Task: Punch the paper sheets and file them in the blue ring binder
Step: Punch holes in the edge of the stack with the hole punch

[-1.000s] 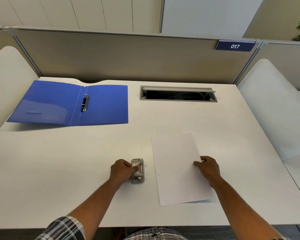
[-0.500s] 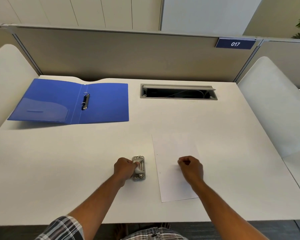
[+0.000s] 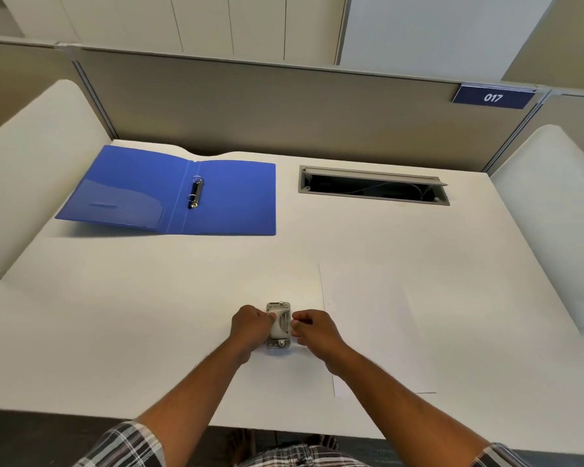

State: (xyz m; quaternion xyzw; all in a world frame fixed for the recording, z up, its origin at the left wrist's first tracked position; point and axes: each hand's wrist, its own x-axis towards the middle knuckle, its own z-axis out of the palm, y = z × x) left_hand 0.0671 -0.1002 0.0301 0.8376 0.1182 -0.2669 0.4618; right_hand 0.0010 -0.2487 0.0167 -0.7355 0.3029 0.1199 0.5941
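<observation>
A small grey hole punch [image 3: 278, 325] stands near the desk's front edge. My left hand [image 3: 250, 326] grips its left side with curled fingers. My right hand [image 3: 312, 328] holds its right side, fingers curled against it. A white paper sheet [image 3: 375, 328] lies flat just to the right of the punch, with small holes near its left edge. The blue ring binder [image 3: 179, 192] lies open at the back left, its metal rings [image 3: 195, 192] showing in the spine.
The white desk [image 3: 132, 315] has an open cable tray slot [image 3: 373, 185] at the back right. Grey partitions close off the back, and white side panels stand left and right. A "017" sign [image 3: 493, 97] hangs at the upper right.
My right hand has left the paper and moved left onto the punch's right side. My left hand stays on the punch. The paper has not moved.
</observation>
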